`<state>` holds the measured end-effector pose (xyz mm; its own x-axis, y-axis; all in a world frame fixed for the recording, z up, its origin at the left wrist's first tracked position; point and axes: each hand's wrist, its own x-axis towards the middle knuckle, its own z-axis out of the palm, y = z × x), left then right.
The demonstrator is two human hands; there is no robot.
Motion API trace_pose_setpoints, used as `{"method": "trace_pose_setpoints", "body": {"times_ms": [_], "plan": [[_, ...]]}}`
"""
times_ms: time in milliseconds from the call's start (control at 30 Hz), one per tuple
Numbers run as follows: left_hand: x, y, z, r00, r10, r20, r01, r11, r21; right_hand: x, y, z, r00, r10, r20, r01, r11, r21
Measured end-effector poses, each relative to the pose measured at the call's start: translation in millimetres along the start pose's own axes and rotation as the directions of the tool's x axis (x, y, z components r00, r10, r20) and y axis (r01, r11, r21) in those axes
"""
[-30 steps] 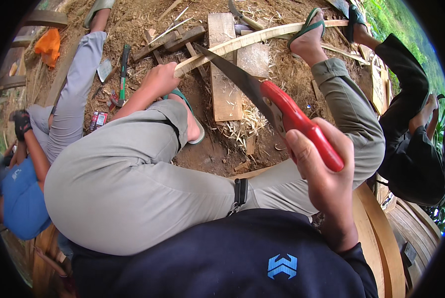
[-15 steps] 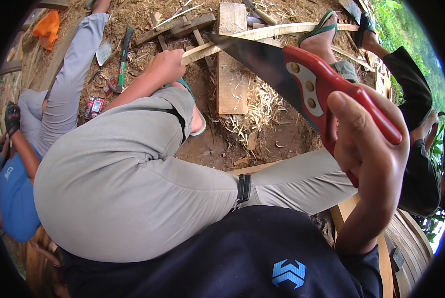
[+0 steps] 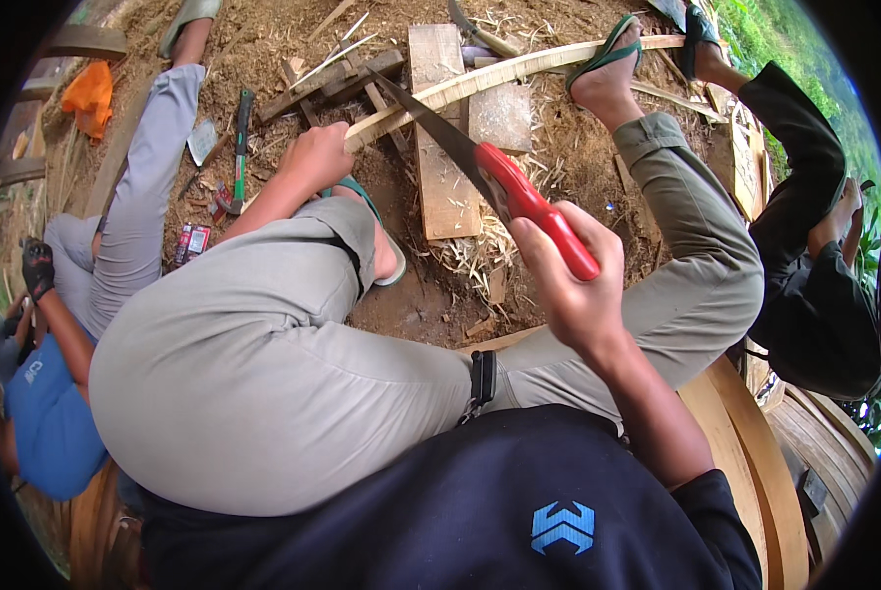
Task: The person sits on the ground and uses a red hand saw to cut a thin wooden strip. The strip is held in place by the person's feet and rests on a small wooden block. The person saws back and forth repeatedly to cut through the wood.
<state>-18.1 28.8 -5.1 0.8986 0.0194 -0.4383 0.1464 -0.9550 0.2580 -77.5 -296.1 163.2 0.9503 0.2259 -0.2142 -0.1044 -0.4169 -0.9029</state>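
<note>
Two closed grips: red-handled saw (image 3: 504, 177) held in the right hand (image 3: 576, 280), pale strip (image 3: 499, 76) clasped at its left end by the left hand (image 3: 317, 157).
Saw blade (image 3: 445, 133): angled up-left across the strip; contact cannot be told.
Strip: laid beyond the right hand, slanted up-right, left hand nearer.

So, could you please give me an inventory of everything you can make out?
Handsaw: 1, red-handled, centre
Curved wooden strip: 1, pale, upper centre
Plank: 1, light brown, beneath strip
Wood scraps: several, brown, upper centre-left
Shavings: many, pale, around plank
Hammer: 1, green and black, upper left
Cloth: 1, orange, upper left
Long boards: several, tan, lower right
Greenery: uncounted, green, right edge
Co-workers: at least two, blue and black clothing, left and right
Trousers: one pair, grey, centre
Sandals: two, green, upper area
Left hand: 1, bare, gripping strip's left end
Right hand: 1, bare, gripping saw handle
</note>
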Motion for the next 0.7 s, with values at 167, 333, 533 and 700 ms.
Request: {"method": "trace_pose_setpoints", "body": {"times_ms": [167,333,533,700], "plan": [[-6.3,9.5,-4.2,1.0,0.026,-0.002,-0.026,0.999,-0.033,-31.7,60.6,-13.5,0.986,-0.149,0.07,0.153,0.987,-0.052],[-9.2,9.4,2.1,0.999,0.053,-0.012,-0.054,0.998,-0.043,-45.9,31.4,10.0,0.992,0.088,-0.094,-0.081,0.994,0.071],[-1.4,3.5,-3.1,1.0,0.014,0.011,-0.013,0.999,-0.038,-58.3,-24.2,-34.4,0.982,0.183,-0.041,-0.183,0.983,-0.015],[-7.2,-7.5,1.9,0.999,-0.053,0.011,0.053,0.999,0.003,-98.6,-48.2,-121.4,0.93,0.368,0.009,-0.368,0.929,-0.046]]}}
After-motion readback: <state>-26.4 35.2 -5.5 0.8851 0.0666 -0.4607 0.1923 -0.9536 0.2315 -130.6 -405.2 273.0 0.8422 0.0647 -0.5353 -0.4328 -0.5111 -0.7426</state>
